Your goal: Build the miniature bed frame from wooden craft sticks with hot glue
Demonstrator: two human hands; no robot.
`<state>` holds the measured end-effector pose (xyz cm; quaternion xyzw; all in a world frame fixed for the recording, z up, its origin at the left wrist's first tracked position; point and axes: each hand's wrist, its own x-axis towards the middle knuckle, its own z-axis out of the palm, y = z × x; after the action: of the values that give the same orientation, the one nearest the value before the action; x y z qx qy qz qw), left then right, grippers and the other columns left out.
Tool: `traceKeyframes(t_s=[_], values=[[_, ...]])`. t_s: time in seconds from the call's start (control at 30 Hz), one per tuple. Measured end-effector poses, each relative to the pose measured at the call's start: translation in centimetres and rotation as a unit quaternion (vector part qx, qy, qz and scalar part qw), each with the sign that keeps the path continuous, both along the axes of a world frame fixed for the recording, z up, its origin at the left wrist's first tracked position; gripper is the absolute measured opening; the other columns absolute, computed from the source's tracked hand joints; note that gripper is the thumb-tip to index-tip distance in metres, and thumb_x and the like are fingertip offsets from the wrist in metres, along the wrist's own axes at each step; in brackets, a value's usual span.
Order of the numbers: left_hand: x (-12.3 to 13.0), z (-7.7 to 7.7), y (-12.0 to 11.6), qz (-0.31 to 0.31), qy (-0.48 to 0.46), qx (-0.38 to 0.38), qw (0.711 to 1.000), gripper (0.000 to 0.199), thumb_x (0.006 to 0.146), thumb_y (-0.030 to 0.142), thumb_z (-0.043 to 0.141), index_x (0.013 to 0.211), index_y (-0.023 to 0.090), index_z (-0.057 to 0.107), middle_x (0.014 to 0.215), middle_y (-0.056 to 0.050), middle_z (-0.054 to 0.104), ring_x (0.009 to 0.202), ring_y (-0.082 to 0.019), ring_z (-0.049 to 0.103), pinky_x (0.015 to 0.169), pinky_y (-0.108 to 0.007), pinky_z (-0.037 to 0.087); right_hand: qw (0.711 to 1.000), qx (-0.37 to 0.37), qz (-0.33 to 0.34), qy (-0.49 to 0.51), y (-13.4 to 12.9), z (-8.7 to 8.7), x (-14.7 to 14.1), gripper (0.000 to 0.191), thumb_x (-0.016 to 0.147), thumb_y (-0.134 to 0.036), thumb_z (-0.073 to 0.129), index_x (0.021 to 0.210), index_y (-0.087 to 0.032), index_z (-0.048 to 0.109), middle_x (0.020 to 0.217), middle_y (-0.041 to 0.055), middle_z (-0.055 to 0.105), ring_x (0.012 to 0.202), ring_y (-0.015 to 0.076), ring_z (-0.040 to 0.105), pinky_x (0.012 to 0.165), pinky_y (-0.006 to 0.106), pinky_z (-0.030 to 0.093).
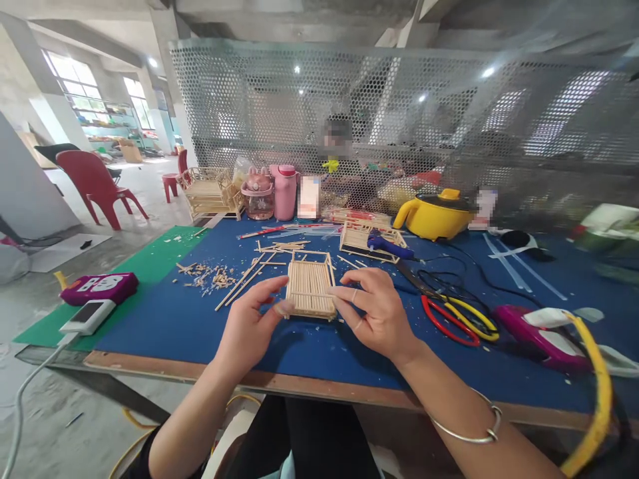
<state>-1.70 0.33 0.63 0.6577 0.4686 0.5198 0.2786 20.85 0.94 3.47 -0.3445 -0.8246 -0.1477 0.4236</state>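
Observation:
Between my hands is a small bed-like model built from thin wooden sticks, with a slatted top and a raised frame at its far end. My left hand grips its near left side between thumb and fingers. A single thin wooden stick lies crosswise over the slats near the front. My right hand pinches at the right end of this stick, against the model's right side. Loose wooden sticks and small cut-off pieces lie to the left and behind.
Behind on the right, a blue glue gun rests on another stick model. Scissors with red and yellow handles and a purple power strip lie right. A yellow pot and pink bottle stand before a perforated metal screen.

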Motion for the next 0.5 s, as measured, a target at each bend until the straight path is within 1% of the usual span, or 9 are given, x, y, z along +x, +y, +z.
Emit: traceKeyframes(t_s=[0.07,0.17,0.33,0.4,0.5], values=[[0.4,-0.7,0.1,0.005,0.018,-0.012,1.000,0.038,0.078,0.034,0.067,0.115,0.025,0.066,0.113,-0.005,0.070,0.093,-0.019,0.065,0.086,-0.036,0.052,1.000,0.000,-0.002,-0.011,0.1,-0.1,-0.1,0.016,0.082,-0.020,0.059,0.088,-0.024,0.073,0.090,0.0055,0.063,0.088,0.0206,0.056,0.081,0.040,0.044],[0.8,-1.1,0.2,0.018,0.012,-0.027,0.999,0.037,0.077,0.032,0.068,0.113,0.025,0.067,0.107,-0.004,0.072,0.092,-0.019,0.066,0.087,-0.037,0.053,1.000,-0.005,-0.005,-0.019,0.1,-0.2,-0.2,0.015,0.082,-0.020,0.059,0.088,-0.024,0.073,0.091,0.0057,0.063,0.089,0.0208,0.055,0.081,0.040,0.044],[1.4,-0.9,0.0,0.039,-0.008,-0.025,0.999,0.022,0.081,0.031,0.063,0.098,0.024,0.073,0.098,-0.003,0.075,0.091,-0.020,0.069,0.085,-0.036,0.055,1.000,-0.009,-0.004,-0.030,0.3,-0.4,-0.1,0.014,0.082,-0.019,0.061,0.088,-0.022,0.072,0.092,0.0063,0.063,0.089,0.0203,0.055,0.081,0.039,0.044],[1.5,-0.8,-0.1,0.051,-0.002,-0.017,0.999,0.020,0.081,0.031,0.063,0.096,0.023,0.074,0.096,-0.003,0.076,0.089,-0.020,0.070,0.084,-0.036,0.056,0.999,-0.014,-0.002,-0.033,0.3,-0.5,-0.1,0.013,0.082,-0.019,0.061,0.088,-0.022,0.072,0.092,0.0063,0.063,0.089,0.0201,0.055,0.081,0.039,0.044],[1.7,-0.7,-0.2,0.068,0.005,-0.015,0.998,0.022,0.081,0.032,0.063,0.098,0.023,0.074,0.096,-0.003,0.076,0.086,-0.020,0.070,0.083,-0.035,0.057,0.999,-0.018,-0.005,-0.038,0.3,-0.6,0.0,0.013,0.082,-0.019,0.060,0.087,-0.023,0.072,0.092,0.0059,0.063,0.088,0.0197,0.055,0.080,0.039,0.044]])
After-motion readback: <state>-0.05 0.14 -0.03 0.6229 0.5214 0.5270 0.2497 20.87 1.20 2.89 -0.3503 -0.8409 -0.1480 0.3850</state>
